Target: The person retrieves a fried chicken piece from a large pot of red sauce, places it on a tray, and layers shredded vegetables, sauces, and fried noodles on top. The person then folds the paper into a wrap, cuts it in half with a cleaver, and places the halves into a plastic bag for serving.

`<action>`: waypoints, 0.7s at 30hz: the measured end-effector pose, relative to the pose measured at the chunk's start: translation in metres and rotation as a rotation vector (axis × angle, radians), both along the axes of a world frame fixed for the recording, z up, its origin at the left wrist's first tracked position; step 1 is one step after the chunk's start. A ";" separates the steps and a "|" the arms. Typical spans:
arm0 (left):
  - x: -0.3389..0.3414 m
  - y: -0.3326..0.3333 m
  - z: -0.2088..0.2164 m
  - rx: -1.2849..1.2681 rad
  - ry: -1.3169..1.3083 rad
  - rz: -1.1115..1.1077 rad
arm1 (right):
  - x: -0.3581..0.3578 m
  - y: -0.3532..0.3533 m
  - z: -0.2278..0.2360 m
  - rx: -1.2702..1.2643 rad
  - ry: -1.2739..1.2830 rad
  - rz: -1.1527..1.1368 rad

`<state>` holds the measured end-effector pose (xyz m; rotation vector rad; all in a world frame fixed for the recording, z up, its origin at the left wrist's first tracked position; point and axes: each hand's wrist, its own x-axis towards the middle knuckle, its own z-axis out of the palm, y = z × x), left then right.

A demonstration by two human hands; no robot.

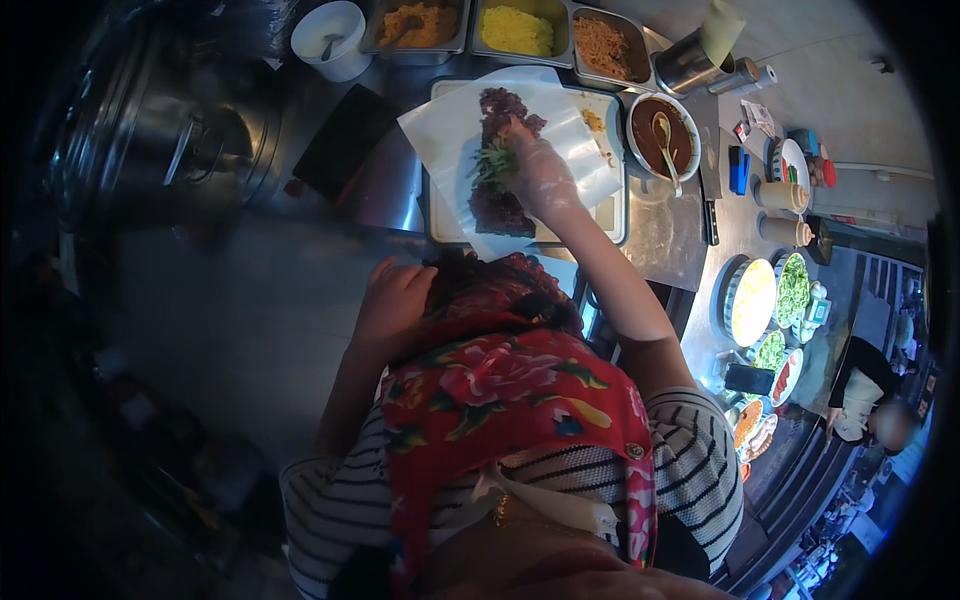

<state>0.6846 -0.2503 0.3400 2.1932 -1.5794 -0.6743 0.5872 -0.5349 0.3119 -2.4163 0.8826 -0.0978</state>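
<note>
My right hand (540, 172), in a clear plastic glove, is over a strip of dark purple rice (503, 213) and pinches a bunch of shredded green leaves (491, 160) lying on it. The rice rests on a dark sheet, its edge showing at the near end, over translucent white paper (452, 130). Beneath the paper is a pale rectangular board (605, 212). My left hand (395, 298) is near my waist beside the red floral apron (500, 385), holding nothing visible, its fingers loosely bent and partly in shadow.
Metal trays with orange (410, 25), yellow (517, 32) and brown shredded fillings (607, 50) line the back. A sauce bowl (690, 140) with a spoon stands right of the board, near a knife (711, 222). Bowls of vegetables (792, 290) fill the right counter; a person (862, 395) is beyond.
</note>
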 end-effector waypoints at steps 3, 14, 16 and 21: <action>0.020 0.003 0.001 -0.087 -0.017 0.027 | -0.002 0.012 0.012 -0.020 0.027 -0.037; 0.025 -0.033 0.001 -0.101 -0.058 0.033 | 0.054 -0.257 0.013 -0.384 0.213 -0.043; 0.021 -0.034 0.003 -0.111 -0.041 0.016 | 0.060 -0.282 -0.009 -0.368 0.331 0.030; 0.019 -0.030 0.003 0.141 -0.057 0.092 | 0.061 -0.281 -0.024 -0.264 0.374 -0.008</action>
